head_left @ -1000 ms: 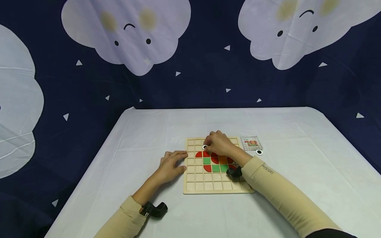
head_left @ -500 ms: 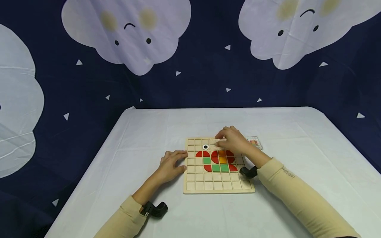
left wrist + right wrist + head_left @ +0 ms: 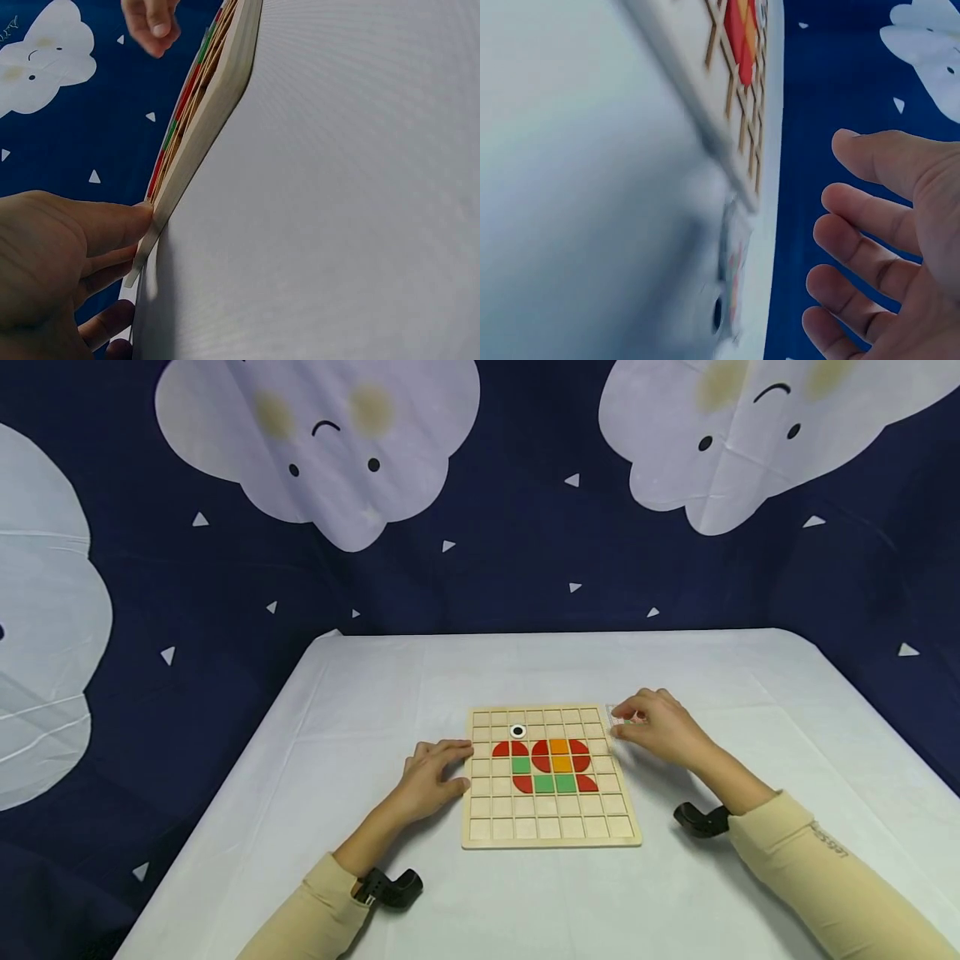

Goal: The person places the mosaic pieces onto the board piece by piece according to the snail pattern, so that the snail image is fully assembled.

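Observation:
A wooden grid board point(image 3: 547, 830) lies on the table, bearing several flat red pieces point(image 3: 540, 756), orange pieces point(image 3: 560, 763) and green pieces point(image 3: 554, 783). Above them on the grid sits a round white eye piece point(image 3: 517, 732) with a black centre. My left hand point(image 3: 430, 783) touches the board's left edge with thumb and fingertips. Off the board's right side, my right hand point(image 3: 663, 727) hovers over a small picture card point(image 3: 737, 262), partly hiding it. Its fingers are spread, holding nothing. A second eye piece point(image 3: 718, 313) lies by the card, hidden by the hand in the head view.
The board stands on a white-covered table point(image 3: 375, 693). A dark blue backdrop point(image 3: 525, 577) with white clouds hangs behind it. Black wrist cameras point(image 3: 401, 890) sit at both wrists, the right one low over the table.
My right hand has let go of the eye piece on the grid, then moved right across the board to the picture card. My left hand has stayed at the left edge.

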Tool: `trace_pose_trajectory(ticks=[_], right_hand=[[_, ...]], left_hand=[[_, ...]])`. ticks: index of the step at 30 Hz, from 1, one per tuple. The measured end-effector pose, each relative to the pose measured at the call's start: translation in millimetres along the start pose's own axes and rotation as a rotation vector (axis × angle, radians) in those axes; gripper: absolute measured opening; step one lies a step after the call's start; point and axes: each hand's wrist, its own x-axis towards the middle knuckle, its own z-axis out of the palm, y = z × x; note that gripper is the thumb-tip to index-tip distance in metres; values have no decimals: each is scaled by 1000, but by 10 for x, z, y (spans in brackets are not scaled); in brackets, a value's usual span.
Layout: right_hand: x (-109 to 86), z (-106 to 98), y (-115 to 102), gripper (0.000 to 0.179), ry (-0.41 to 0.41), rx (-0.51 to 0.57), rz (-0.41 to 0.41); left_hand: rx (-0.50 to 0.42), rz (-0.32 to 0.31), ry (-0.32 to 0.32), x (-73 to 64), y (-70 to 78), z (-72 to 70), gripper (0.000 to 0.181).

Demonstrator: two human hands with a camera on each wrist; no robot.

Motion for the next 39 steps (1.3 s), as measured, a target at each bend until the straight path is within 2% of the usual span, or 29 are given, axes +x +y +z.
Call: trace_pose_trajectory(ticks=[11, 17, 24, 39], right_hand=[[-282, -77, 311, 34, 26, -46, 85], [-344, -60, 424, 31, 46, -73, 77], [-351, -38, 491, 31, 34, -97, 83], [-281, 17, 480, 34, 33, -139, 100]], left_hand=[[-1, 10, -6, 10, 0, -5, 46], [6, 16, -8, 7, -3, -6, 46], [4, 20, 6, 11, -7, 7, 45], [5, 25, -2, 5, -20, 3, 46]])
